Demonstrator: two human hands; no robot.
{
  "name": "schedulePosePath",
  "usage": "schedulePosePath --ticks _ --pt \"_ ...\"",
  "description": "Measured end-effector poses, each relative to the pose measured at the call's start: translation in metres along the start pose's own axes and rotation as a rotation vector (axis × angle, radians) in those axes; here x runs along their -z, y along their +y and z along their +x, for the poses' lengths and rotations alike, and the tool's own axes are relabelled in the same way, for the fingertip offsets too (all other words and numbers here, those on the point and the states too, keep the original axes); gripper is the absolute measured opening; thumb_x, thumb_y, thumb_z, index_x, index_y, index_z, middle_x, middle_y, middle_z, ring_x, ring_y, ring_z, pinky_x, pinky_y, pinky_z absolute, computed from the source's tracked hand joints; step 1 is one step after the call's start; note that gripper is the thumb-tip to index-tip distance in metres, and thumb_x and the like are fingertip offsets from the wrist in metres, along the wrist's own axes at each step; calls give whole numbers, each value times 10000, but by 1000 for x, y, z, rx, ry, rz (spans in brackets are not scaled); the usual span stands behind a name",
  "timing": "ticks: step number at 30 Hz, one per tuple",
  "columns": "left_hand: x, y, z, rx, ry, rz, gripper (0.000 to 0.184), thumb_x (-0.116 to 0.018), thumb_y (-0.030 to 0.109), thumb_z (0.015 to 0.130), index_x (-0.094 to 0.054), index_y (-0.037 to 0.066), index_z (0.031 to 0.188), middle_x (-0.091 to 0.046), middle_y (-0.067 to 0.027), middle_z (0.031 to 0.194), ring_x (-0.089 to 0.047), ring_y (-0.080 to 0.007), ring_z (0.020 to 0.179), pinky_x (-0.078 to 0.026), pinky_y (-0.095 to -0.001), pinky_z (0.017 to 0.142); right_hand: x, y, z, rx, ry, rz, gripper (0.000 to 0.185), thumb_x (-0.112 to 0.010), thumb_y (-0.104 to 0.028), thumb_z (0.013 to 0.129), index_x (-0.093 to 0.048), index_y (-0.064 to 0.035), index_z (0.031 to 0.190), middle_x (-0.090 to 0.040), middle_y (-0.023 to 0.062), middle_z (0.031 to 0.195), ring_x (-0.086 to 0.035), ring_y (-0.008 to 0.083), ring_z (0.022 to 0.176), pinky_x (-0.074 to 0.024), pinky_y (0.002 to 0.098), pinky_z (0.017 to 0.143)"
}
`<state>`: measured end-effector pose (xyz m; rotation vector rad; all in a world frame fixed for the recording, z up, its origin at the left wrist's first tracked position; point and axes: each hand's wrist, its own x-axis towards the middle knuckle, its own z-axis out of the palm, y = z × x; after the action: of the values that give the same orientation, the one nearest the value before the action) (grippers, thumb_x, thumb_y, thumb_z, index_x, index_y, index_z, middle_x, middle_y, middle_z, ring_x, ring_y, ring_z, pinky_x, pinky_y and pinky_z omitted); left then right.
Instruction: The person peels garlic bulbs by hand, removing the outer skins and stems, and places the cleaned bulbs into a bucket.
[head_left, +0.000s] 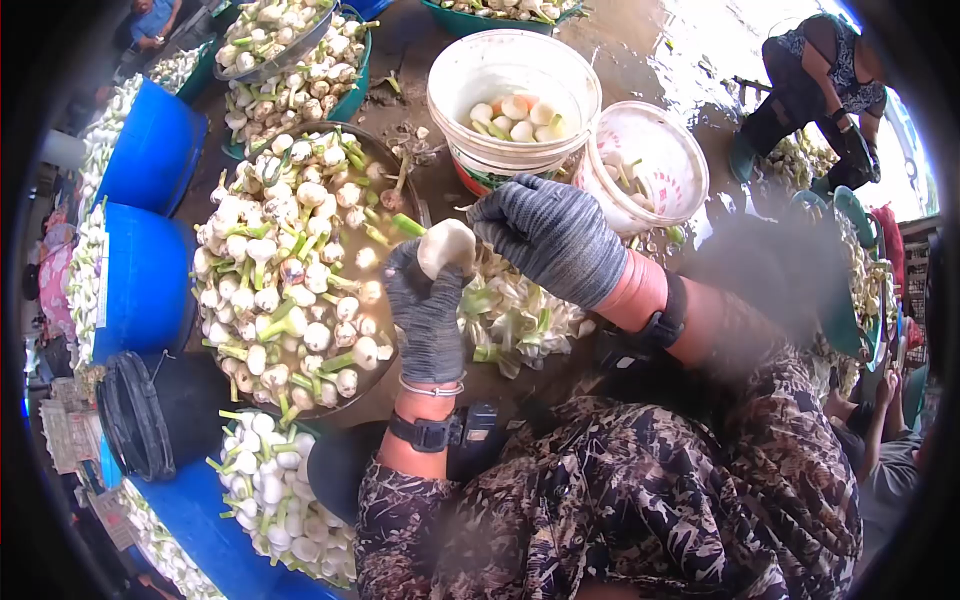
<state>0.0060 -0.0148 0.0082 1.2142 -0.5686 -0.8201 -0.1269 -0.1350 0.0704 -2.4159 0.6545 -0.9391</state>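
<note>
Patterned clothing (610, 490), left fingers (404, 278) grasping pale bulb (446, 250), right fingers (505, 208) curled beside it, grip unclear

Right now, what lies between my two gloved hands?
The head view shows a smooth, pale bulb there, held by the left hand, close to the right hand.

This looks like a busy produce-processing yard: heaped garlic bulbs (290, 270) fill basins and blue tubs (150, 150), 2 white buckets (515, 90) stand on a wet, dirty floor (640, 50), and other people (820, 80) work nearby among more garlic.
</note>
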Motion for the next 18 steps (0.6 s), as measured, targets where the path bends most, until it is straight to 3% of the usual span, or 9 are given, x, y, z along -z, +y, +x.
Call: schedulePosePath --ticks 2,4,7,10,13,15,17,18 --pt "-1 3 3 -16 -30 154 405 -645 71 902 -443 29 1250 -527 -88 1205 -548 -185 1073 -536 -314 882 6 -6 2 54 -89 -103 120 -663 -182 796 -616 -86 852 -595 122 776 -620 328 739 -503 428 634" --pt "-8 7 2 -29 6 305 414 -728 128 855 -487 8 1169 -574 -53 1037 -554 -137 972 -469 -282 892 6 -8 1 57 -114 -139 128 -664 -184 788 -612 -86 853 -597 117 782 -624 325 741 -506 430 636" --pt "-16 13 -7 -52 6 177 363 -731 133 857 -522 5 1125 -574 -62 1076 -552 -138 981 -464 -286 896 4 -12 0 52 -164 -241 159 -673 -192 761 -601 -86 855 -602 103 796 -631 314 749 -512 429 638" --pt "-13 17 -8 -71 -51 267 370 -700 139 880 -516 -2 1169 -576 -68 1111 -560 -146 1011 -462 -292 920 3 -12 -2 43 -177 -280 181 -684 -203 746 -594 -89 855 -600 107 804 -629 316 757 -514 425 635" --pt "-8 23 -6 -13 -83 249 428 -671 171 902 -491 1 1251 -569 -74 1147 -559 -147 1046 -455 -292 939 0 -9 -3 26 -144 -217 186 -693 -224 760 -591 -81 823 -601 119 754 -626 331 727 -507 429 625" --pt "-6 23 -8 -37 -102 331 472 -627 192 928 -447 16 1328 -538 -90 1206 -549 -171 1081 -469 -297 935 -2 -11 -3 -131 -144 16 214 -695 -250 791 -582 -68 777 -605 137 700 -628 353 710 -501 440 621" --pt "-6 16 -7 126 -114 -51 452 -569 216 971 -434 33 1361 -497 -104 1272 -556 -209 1081 -520 -348 919 -4 -8 -5 -149 -121 69 236 -685 -251 818 -588 -42 770 -621 152 679 -637 344 678 -502 423 623" --pt "-4 6 -7 133 -189 -273 494 -568 263 972 -397 59 1389 -477 -113 1300 -562 -253 1094 -534 -421 921 -2 -5 -5 -244 -180 184 227 -670 -241 824 -599 -27 798 -628 159 693 -640 327 675 -506 404 634"
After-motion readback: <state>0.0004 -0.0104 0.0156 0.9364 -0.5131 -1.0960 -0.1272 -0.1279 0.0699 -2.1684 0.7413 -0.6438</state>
